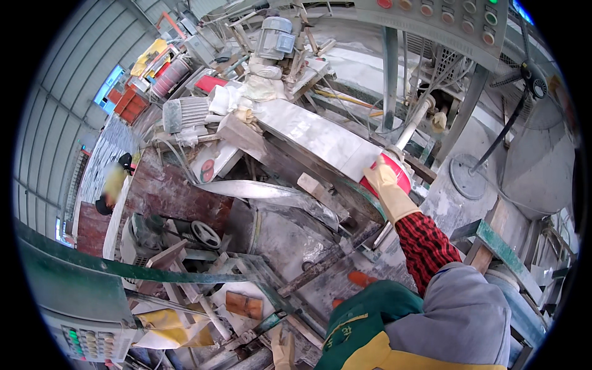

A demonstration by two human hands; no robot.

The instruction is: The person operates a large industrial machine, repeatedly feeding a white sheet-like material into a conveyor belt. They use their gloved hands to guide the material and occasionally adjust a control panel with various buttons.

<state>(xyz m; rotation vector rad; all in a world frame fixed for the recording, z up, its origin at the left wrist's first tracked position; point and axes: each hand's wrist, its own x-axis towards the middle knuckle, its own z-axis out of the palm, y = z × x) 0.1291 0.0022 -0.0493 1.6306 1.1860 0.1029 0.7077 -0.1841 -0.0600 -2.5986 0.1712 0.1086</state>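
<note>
Noted left hand (pixel 283 351), gloved, at six o'clock; cannot tell its grip. Found right hand (pixel 390 192), gloved, at three o'clock, laid on red end (pixel 401 176) of long pale cover (pixel 317 132); cannot tell whether clenched. Logged grey motor (pixel 275 38) beyond, at twelve.

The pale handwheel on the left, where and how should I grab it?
Probably the handwheel is best taken by the right side of its rim, coming from the right: the rim is a ring with open gaps to hook into, while the machine crowds it on the left.
</note>
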